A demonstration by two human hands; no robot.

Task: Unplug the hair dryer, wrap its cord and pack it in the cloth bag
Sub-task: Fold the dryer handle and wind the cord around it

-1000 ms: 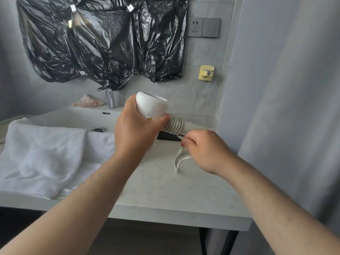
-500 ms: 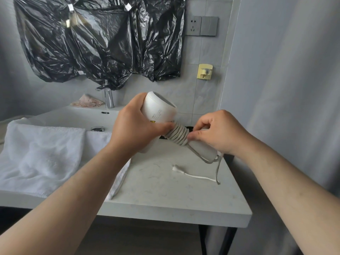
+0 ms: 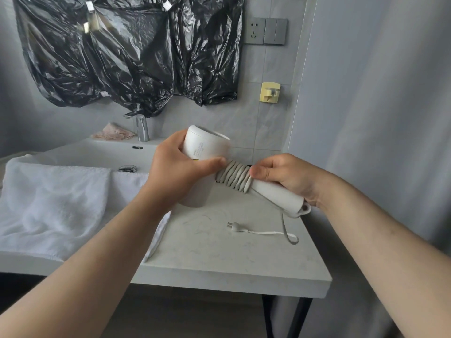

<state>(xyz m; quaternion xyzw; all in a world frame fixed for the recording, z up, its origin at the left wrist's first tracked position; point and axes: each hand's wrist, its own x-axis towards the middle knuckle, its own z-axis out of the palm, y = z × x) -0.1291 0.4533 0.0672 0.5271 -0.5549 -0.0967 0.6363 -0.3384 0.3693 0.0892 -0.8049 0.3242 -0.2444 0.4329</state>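
Observation:
My left hand (image 3: 175, 172) grips the round body of the white hair dryer (image 3: 207, 147), held above the counter. Several turns of its white cord (image 3: 235, 178) are wound round the upper handle. My right hand (image 3: 288, 178) curls round the handle just below the coils, thumb tip pressed against the last turn. The loose end of the cord hangs from the handle's end, loops on the countertop (image 3: 219, 252), and ends in the plug (image 3: 235, 226), lying unplugged. No cloth bag is visible.
A white towel (image 3: 53, 203) drapes over the sink's front edge at left. The basin (image 3: 97, 154), a chrome tap (image 3: 141, 128) and a pink cloth (image 3: 113, 134) lie behind. Black plastic bags (image 3: 122, 52) hang on the wall; a socket (image 3: 253, 30) and a yellow hook (image 3: 269, 92) sit to their right.
My right hand went from pulling the cord near the counter to gripping the handle beside the coils. More turns sit on the handle, and the plug now lies on the counter.

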